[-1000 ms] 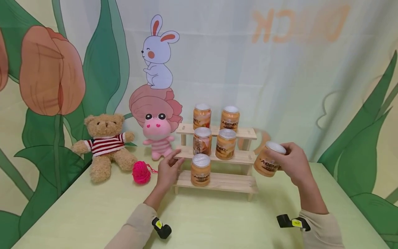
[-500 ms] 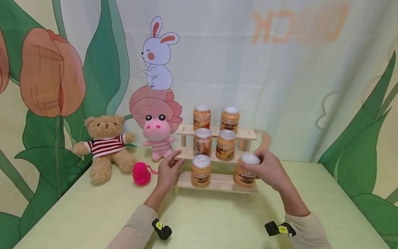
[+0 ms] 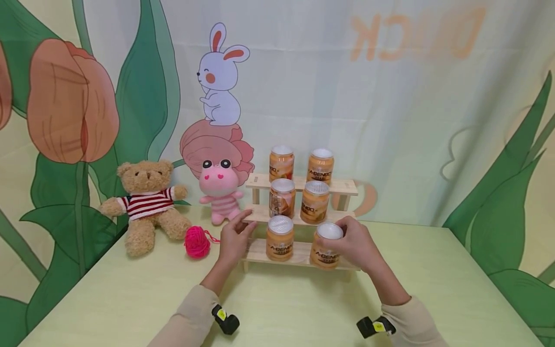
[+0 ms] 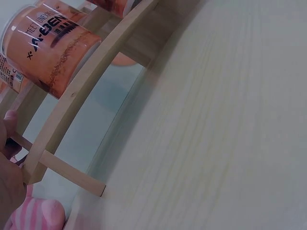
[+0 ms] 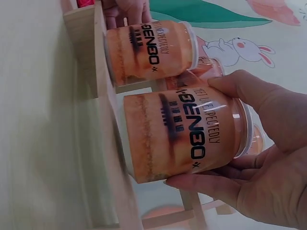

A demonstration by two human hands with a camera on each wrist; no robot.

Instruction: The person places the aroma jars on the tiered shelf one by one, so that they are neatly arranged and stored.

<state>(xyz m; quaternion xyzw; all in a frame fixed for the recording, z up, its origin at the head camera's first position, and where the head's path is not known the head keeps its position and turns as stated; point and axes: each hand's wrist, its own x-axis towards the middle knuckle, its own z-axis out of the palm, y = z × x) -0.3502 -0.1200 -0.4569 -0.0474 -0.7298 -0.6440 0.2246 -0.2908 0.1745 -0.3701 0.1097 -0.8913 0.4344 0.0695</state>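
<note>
My right hand (image 3: 353, 243) grips an orange-labelled jar (image 3: 325, 253) by its sides near the lid, thumb and fingers round it. The jar's base is right at the front edge of the bottom shelf, on the right half of a three-tier wooden rack (image 3: 303, 217). To its left stands another jar (image 3: 279, 241), upright on the same shelf. In the right wrist view the held jar (image 5: 177, 136) shows black lettering. My left hand (image 3: 234, 238) holds the rack's left end, fingertips at the middle shelf; the left wrist view shows only part of this hand (image 4: 9, 177).
Two jars stand on the middle shelf (image 3: 299, 202) and two on the top shelf (image 3: 301, 166). Left of the rack are a pink plush toy (image 3: 220, 193), a pink yarn ball (image 3: 197, 242) and a teddy bear (image 3: 151, 202). A printed curtain (image 3: 412, 135) hangs behind.
My right hand has carried the jar leftward and down, from right of the rack to the bottom shelf beside the other jar. The left hand stays at the rack's end.
</note>
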